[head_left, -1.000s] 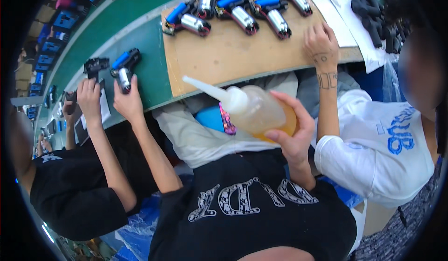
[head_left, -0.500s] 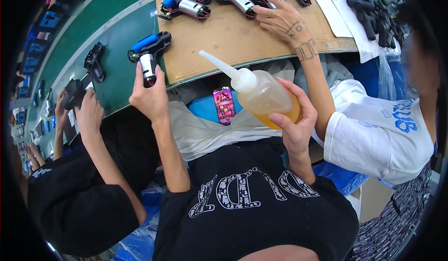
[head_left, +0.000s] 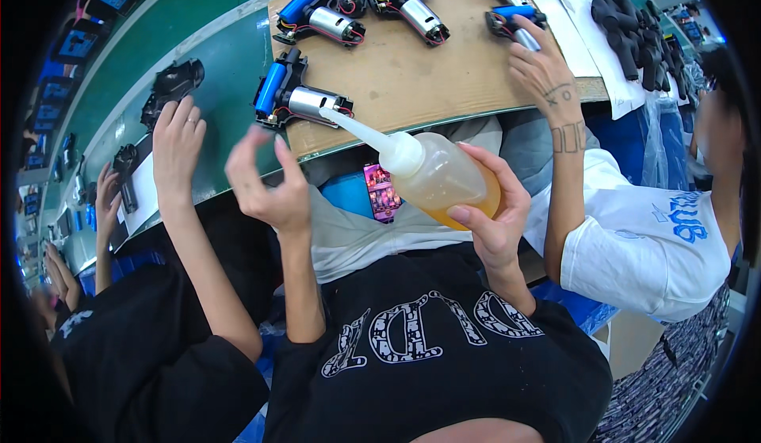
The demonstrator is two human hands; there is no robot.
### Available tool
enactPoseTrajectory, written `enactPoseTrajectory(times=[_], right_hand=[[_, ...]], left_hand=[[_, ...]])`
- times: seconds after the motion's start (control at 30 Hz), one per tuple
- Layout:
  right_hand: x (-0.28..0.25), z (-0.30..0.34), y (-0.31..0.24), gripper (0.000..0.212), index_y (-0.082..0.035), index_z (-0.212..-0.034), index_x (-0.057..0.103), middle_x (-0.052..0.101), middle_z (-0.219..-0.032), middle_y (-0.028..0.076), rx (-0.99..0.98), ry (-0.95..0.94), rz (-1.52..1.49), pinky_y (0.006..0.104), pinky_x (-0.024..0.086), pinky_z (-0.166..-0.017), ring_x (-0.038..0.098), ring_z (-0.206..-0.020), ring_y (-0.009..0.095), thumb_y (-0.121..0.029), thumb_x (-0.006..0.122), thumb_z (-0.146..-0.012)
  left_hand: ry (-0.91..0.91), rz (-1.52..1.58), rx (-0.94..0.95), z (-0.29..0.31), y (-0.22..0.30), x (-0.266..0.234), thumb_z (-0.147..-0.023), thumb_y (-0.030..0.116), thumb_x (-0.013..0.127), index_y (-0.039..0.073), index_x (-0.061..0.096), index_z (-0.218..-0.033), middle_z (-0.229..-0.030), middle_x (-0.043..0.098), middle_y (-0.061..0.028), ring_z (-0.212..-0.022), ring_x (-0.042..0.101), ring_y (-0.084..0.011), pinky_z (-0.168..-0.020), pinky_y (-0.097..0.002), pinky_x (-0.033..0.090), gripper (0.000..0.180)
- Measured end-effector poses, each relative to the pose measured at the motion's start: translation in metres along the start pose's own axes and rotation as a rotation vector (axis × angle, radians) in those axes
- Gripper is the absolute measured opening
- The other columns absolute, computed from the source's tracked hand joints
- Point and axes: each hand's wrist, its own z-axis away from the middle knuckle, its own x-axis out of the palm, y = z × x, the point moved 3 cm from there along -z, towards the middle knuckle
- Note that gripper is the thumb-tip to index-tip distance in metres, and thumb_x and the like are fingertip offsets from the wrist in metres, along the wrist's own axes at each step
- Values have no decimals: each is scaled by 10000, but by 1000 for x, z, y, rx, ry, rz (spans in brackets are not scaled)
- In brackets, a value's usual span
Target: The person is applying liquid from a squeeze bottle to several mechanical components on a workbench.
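Observation:
My right hand (head_left: 499, 213) is wrapped round a translucent squeeze bottle (head_left: 444, 175) of yellowish liquid, tilted so its long white nozzle points up and left. In the view the nozzle tip overlaps the silver motor of a motor assembly (head_left: 313, 101); I cannot tell whether they touch. That assembly, with a blue cylinder in a black housing, lies across the cardboard's left edge. Just below it is my left hand (head_left: 273, 185), empty, thumb and fingers apart and slightly blurred. A phone (head_left: 383, 193) with a lit screen rests on my lap.
Several similar assemblies (head_left: 412, 7) lie on the cardboard sheet (head_left: 468, 70). At right, a co-worker's hand (head_left: 547, 74) touches another assembly (head_left: 515, 24). A co-worker's hand (head_left: 178, 138) at left is beside a black housing (head_left: 172, 90). Black parts (head_left: 634, 35) are piled at far right.
My left hand has let go of the motor assembly, now lying further right and turned. The bottle has shifted slightly left and down. The right co-worker's hand has moved right with an assembly.

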Motion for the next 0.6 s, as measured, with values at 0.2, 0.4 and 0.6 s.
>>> enactPoseTrajectory(times=[0.2, 0.4, 0.6], right_hand=[[5, -10, 5, 655, 59, -1329, 585, 659, -1232, 150, -16, 13, 85, 312, 470, -1002, 632, -1129, 197, -21, 822, -723], [8, -17, 13, 650, 57, -1326, 586, 662, -1223, 144, -13, 43, 56, 312, 467, -1011, 632, -1137, 197, -20, 818, -724], [15, -20, 20, 646, 52, -1322, 589, 661, -1220, 140, -25, 15, 72, 309, 482, -988, 640, -1118, 191, -20, 827, -726]], left_hand=[[-122, 191, -209, -7, -28, 22, -857, 53, 775, -58, 600, -1232, -1249, 684, -201, -1128, 682, -306, -936, -405, 559, 428], [-55, 340, -286, 2, -43, 34, -845, 13, 779, -80, 613, -1173, -1244, 684, -222, -1108, 695, -260, -906, -395, 584, 379], [-199, 362, -310, -16, -57, 33, -835, -17, 779, -80, 615, -1144, -1225, 700, -208, -1096, 697, -236, -958, -350, 537, 355]])
